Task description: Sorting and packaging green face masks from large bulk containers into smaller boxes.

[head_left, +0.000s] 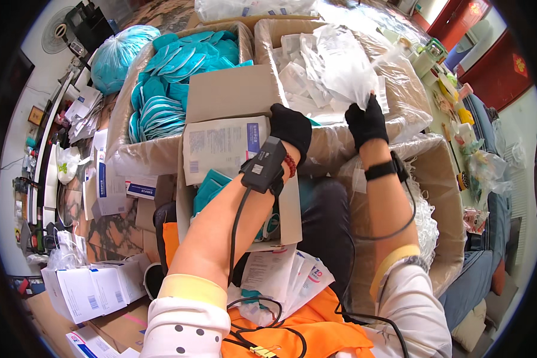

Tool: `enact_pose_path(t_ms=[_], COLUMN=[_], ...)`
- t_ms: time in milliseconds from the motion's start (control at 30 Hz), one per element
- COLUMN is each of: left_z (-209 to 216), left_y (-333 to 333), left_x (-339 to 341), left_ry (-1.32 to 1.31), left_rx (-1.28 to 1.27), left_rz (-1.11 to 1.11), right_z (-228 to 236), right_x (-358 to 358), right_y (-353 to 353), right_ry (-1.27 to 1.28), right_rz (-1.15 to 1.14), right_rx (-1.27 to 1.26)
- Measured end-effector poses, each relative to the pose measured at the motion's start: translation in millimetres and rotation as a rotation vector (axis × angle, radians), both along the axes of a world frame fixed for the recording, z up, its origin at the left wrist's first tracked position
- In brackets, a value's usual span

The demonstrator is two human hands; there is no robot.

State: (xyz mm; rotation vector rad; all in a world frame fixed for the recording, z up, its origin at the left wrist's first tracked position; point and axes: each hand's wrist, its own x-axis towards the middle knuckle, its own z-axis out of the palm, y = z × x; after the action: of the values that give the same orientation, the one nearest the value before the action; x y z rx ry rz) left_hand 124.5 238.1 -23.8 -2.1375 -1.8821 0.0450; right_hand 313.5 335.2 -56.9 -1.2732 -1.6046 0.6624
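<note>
The head view shows three big plastic-lined boxes filling the middle: the left box (120, 122) heaped with teal pads (188, 62), the right box (403, 77) at the upper right of centre with white packets (298, 80), and the lower right box (450, 200) with thin white strips (426, 227). A smaller carton (290, 209) stands at the centre of the frame, its flap (230, 92) raised toward the teal pads and more teal pieces (209, 190) inside. A clear bag of teal items (119, 56) sits at the upper left. Orange cloth (304, 331) lies at the lower centre, with printed packets (268, 271) beside it. A white plastic bag (343, 59) spreads over the right box; the right hand (367, 122), in a black glove, has one corner pinched tightly between thumb and fingers. The left hand (290, 132), gloved alike, is near the centre, curled beside a printed sheet (221, 149) at the carton's upper edge; its fingertips are hidden, so whether it grips anything cannot be told. A black device (264, 167) sits on the left wrist, beside a red bead bracelet (290, 164).
</note>
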Motion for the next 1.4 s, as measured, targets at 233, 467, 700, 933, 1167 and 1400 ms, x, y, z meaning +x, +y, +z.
enact_pose_path(t_ms=[233,467,700,933,1167,1400], left_z=[-23,-10,2,3,25,103], left_y=[5,-5,8,-6,-28,-151], left_x=[-10,-19,4,-20,-31,-82], left_ry=[-0.026,-0.251,-0.376,-0.335,-1.047,-1.826], left_rx=[0.095,0.047,0.025,-0.015,0.385,0.576], left_rz=[-0.043,-0.052,-0.194,-0.098,-0.307,-0.138], right_z=[-3,-37,-164,-56,14,134], right_x=[-3,-62,-46,-77,-46,-97], right_y=[42,54,120,64,10,-163], right_ry=[1.292,-0.7,-1.466,-0.877,0.231,-0.029], right_rz=[-0.074,0.487,0.827,0.516,0.328,0.511], right_rx=[-0.985,-0.454,-0.453,-0.317,-0.214,0.423])
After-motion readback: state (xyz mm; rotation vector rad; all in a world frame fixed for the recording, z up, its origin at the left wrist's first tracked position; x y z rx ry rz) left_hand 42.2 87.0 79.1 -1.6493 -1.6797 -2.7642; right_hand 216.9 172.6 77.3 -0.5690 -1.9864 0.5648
